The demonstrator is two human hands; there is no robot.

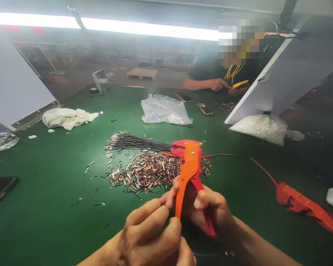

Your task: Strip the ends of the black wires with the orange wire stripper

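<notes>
My right hand is wrapped round the handles of a pair of wire strippers with an orange and a red side, jaws up and pointing left. Against the lower end of the orange handle, my left hand is closed, fingers curled inward; what it pinches is hidden. Just behind the tool lies a bundle of black wires with bare ends at the left. In front of that bundle is a heap of short black and copper wire scraps. A thin red wire passes behind the tool.
A second red-orange stripper lies at right. Farther back are a clear plastic bag, two phones, a white cloth and a filled bag. Across the green table, a co-worker's hands hold a yellow tool.
</notes>
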